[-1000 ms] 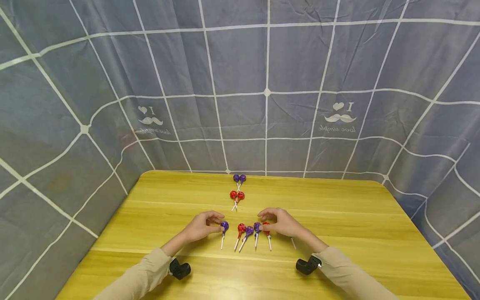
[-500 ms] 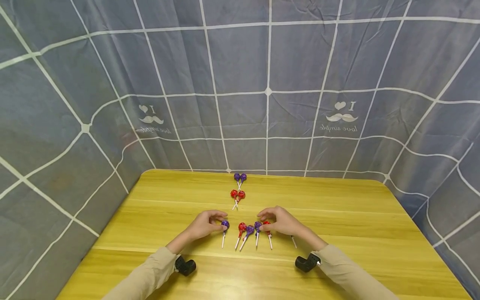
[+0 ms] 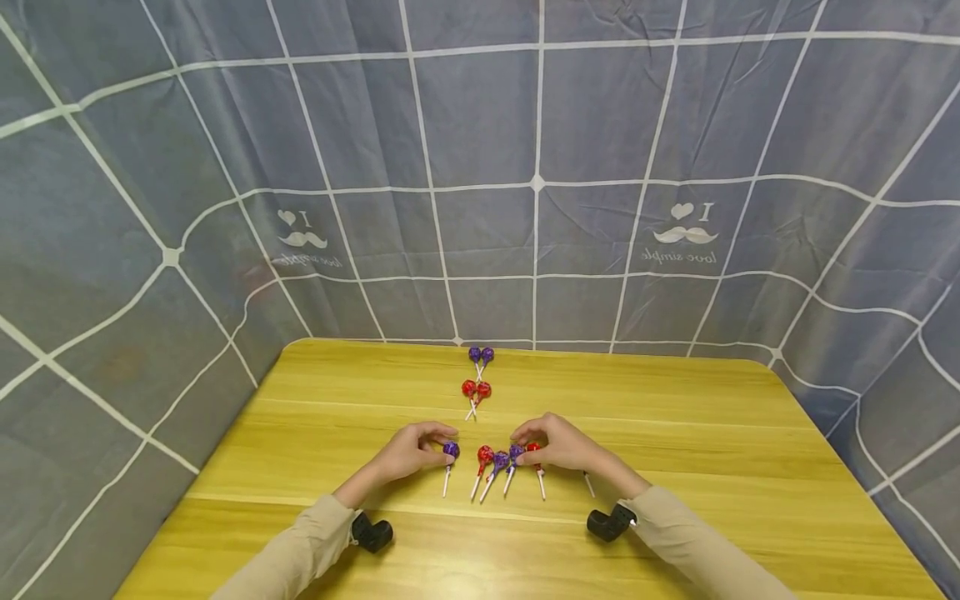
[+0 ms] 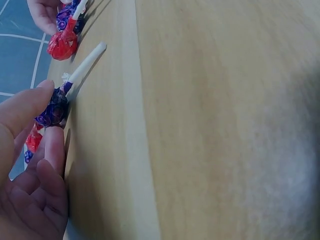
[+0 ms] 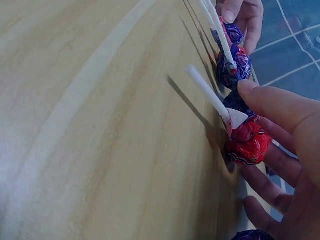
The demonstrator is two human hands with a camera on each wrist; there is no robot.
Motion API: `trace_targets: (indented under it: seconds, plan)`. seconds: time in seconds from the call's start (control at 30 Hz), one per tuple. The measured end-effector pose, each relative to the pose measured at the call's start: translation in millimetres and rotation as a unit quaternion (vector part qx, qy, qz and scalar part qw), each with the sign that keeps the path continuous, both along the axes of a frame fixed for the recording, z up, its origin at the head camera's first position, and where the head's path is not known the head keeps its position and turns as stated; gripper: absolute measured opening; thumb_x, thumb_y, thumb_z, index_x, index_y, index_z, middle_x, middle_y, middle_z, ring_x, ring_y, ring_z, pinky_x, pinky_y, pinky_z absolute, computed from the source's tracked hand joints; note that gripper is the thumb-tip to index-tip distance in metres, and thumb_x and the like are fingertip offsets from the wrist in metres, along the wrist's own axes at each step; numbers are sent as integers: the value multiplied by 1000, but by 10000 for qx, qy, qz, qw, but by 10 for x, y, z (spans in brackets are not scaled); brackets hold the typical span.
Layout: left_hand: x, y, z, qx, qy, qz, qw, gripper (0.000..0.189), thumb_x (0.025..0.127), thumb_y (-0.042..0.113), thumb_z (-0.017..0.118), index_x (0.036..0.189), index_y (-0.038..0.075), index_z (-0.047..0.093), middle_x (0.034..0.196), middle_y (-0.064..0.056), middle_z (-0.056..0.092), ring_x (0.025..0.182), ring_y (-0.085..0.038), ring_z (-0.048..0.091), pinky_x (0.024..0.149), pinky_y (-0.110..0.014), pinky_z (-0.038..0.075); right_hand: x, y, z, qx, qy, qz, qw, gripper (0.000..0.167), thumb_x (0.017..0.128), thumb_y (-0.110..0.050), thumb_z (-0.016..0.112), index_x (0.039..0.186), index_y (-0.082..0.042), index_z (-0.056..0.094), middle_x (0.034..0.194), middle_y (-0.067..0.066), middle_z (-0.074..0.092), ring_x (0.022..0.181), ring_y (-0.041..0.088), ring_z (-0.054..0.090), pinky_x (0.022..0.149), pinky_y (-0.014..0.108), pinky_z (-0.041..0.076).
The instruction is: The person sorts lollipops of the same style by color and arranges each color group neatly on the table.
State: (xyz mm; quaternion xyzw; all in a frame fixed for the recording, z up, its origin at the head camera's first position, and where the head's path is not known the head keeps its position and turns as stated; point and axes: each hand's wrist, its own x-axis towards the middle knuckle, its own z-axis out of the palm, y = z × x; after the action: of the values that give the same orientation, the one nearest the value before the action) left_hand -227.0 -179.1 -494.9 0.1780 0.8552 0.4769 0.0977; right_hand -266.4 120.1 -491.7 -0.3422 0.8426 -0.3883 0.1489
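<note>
My left hand [image 3: 411,450] pinches a purple-wrapped lollipop [image 3: 451,450] by its head between thumb and fingers, its white stick pointing toward me. Across from it, my right hand [image 3: 562,444] has thumb and fingers on the head of another purple lollipop [image 3: 515,452]. Between the hands lie a red lollipop [image 3: 485,456] and a purple lollipop [image 3: 500,461], heads close together. Under the right hand a second red lollipop [image 5: 247,147] sits beside the fingers. A white stick [image 3: 588,484] pokes out past that hand; in the right wrist view a purple head [image 5: 253,235] shows at the bottom edge.
Farther back on the wooden table [image 3: 645,400] lie two crossed red lollipops [image 3: 476,390], and behind them two crossed purple lollipops [image 3: 481,355]. A grey curtain [image 3: 480,233] with white grid lines hangs along the table's back and sides.
The purple lollipop at my right hand has turned, its stick end swinging left toward the middle purple one. The right hand has shifted slightly left; the left hand moved slightly right earlier, then stayed.
</note>
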Motion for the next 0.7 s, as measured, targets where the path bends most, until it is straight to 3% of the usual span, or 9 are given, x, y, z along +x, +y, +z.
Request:
trace_targets:
  seconds: [0.3, 0.7]
  plan:
    - [9, 25, 7, -126, 57, 76, 9999, 38, 83, 15, 74, 116, -2, 65, 104, -16, 69, 73, -9, 54, 63, -19, 45, -25, 6, 12, 255, 185, 67, 9995, 32, 83, -24, 75, 109, -6, 71, 109, 6, 73, 102, 20, 67, 90, 31, 52]
    - [35, 97, -6, -334, -43, 721, 9968, 35, 79, 18, 78, 109, 3, 71, 96, -8, 71, 62, -9, 48, 55, -20, 39, -30, 5, 26, 268, 279, 182, 9991, 29, 83, -24, 75, 106, -7, 72, 104, 5, 73, 97, 16, 68, 88, 27, 52]
